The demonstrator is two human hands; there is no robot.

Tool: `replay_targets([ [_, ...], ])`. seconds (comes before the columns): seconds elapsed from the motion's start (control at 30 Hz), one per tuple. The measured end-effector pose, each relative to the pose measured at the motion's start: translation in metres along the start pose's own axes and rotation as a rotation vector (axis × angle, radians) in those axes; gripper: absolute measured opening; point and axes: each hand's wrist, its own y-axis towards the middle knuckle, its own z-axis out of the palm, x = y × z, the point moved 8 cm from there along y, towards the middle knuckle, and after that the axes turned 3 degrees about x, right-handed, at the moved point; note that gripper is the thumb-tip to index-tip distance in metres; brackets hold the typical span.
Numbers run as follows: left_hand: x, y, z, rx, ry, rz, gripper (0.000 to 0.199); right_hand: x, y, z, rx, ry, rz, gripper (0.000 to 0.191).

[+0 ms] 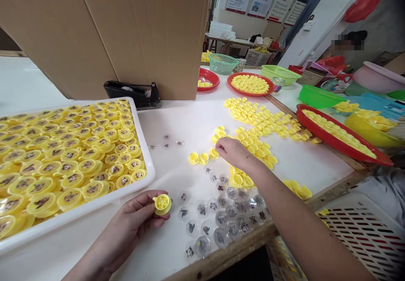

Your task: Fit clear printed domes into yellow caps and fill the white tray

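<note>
tray (149,172) left of discs (201,208) (cups (253,142) behind these)

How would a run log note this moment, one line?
left hand: holds yellow toy teacup; right hand: at small yellow cups; table: clear picture discs; white tray: picture-topped yellow cups

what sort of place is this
Likely a small hand-assembly workshop: a tray packed with yellow cups carrying printed pictures, clear discs laid out on the table, and red plates of more yellow pieces.
</note>
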Motion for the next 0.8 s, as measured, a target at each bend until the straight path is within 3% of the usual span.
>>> replay_targets([
  [0.1,0.0,0.0,0.001,-0.01,0.005,-0.011,0.026,0.0,0.004,0.005,0.029,0.015,0.017,0.016],
  [0.2,0.0,-0.002,0.001,-0.043,0.006,-0.022,0.028,-0.006,-0.007,-0.006,0.033,0.048,0.063,0.013],
  [0.37,-0.001,-0.006,0.001,-0.078,0.002,-0.011,0.028,-0.031,-0.055,-0.032,0.059,0.094,0.157,0.012],
  [0.53,0.002,-0.006,0.001,-0.078,0.021,-0.04,0.028,-0.041,-0.095,-0.03,0.165,0.122,0.151,0.013],
  [0.67,0.002,-0.006,0.002,-0.102,0.047,-0.049,0.028,-0.039,-0.101,-0.026,0.189,0.129,0.122,0.016],
  [0.8,0.002,-0.004,-0.002,-0.105,0.046,-0.039,0.03,-0.043,-0.103,-0.037,0.114,0.118,0.165,0.016],
])
